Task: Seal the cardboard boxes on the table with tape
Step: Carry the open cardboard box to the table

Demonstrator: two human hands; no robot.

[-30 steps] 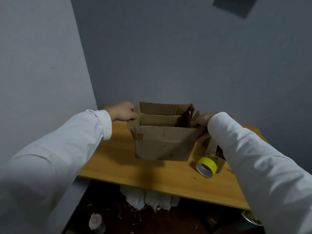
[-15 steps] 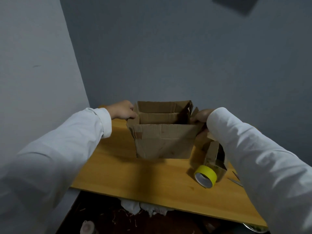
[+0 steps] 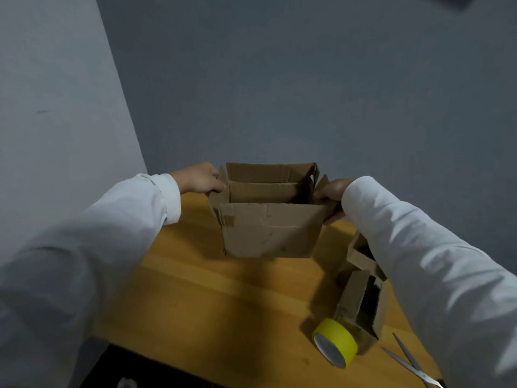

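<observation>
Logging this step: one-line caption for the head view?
Both hands, left hand and right hand, hold an open cardboard box above the table, yellow tape roll nearby.

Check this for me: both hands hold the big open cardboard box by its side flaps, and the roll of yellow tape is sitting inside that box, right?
Not quite. In the head view the left hand and right hand do hold the open cardboard box by its side flaps, but the roll of yellow tape is not inside it. It lies on the table, against a smaller box.
</observation>
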